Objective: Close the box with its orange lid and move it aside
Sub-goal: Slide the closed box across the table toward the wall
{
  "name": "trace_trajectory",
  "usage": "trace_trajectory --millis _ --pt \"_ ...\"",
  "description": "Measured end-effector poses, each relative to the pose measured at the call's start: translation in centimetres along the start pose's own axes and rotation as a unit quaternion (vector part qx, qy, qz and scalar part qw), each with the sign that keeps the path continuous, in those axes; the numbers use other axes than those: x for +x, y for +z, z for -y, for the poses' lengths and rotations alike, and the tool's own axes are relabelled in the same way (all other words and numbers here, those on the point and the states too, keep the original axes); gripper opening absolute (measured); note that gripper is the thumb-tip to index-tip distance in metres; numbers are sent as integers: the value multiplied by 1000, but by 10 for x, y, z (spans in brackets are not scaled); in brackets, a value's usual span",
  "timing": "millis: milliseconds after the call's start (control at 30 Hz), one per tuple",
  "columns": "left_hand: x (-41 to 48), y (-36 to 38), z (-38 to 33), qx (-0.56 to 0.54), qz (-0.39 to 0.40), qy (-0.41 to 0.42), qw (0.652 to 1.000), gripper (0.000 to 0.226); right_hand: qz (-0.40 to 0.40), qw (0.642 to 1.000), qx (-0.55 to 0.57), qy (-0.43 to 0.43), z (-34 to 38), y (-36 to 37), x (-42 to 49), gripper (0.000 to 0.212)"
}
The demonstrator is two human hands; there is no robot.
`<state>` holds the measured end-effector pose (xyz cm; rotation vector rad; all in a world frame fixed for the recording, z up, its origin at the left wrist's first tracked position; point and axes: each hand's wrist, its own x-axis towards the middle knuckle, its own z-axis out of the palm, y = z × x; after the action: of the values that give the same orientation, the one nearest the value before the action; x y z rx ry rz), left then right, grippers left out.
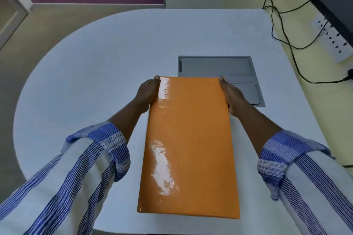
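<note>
A long glossy orange lid (189,145) fills the middle of the view, lengthwise towards me, over the white table (95,59). My left hand (148,92) grips its far left edge and my right hand (232,95) grips its far right edge, fingertips curled over the far corners. The box under the lid is hidden, so I cannot tell whether the lid sits on it or is held above it.
A grey recessed panel (215,66) is set into the table just beyond the lid, partly behind my right hand. Black cables (286,42) and a white power strip (333,41) lie at the right edge. A dark monitor (336,2) stands at the top right.
</note>
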<state>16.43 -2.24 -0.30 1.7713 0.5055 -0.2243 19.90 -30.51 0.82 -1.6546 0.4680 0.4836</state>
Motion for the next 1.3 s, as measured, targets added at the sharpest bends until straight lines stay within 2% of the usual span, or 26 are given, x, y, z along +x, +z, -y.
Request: trace_trajectory --millis 167,333,500,567,667,767,933,1000,1167,1300 --pt "14 4 8 16 -35 -7 999 49 -40 999 11 -11 -11 6 14 40" --pt "20 3 12 -5 -25 -17 1000 59 -34 999 21 0 -11 2 17 63" --pt "20 11 22 24 -55 13 998 57 -57 998 -24 -32 -23 7 25 68" --pt "21 11 18 26 -63 0 998 60 -66 996 -57 -35 -18 6 28 70" --pt "18 8 17 -1 -44 -33 998 79 -62 995 -74 -12 -13 4 21 83" --pt "5 10 28 13 -12 -31 999 94 -44 995 -94 -11 -32 6 6 100" --pt "-1 13 31 58 -32 -34 997 118 -54 995 -87 -2 -40 7 2 127" --pt "-6 12 32 69 -29 -43 996 120 -49 994 -102 6 -37 5 -1 128" --pt "-44 7 50 21 3 -85 996 123 -29 994 -101 21 -56 -7 -44 110" --pt "-74 8 71 7 26 -118 993 112 -21 991 -117 54 -90 -8 -74 126"
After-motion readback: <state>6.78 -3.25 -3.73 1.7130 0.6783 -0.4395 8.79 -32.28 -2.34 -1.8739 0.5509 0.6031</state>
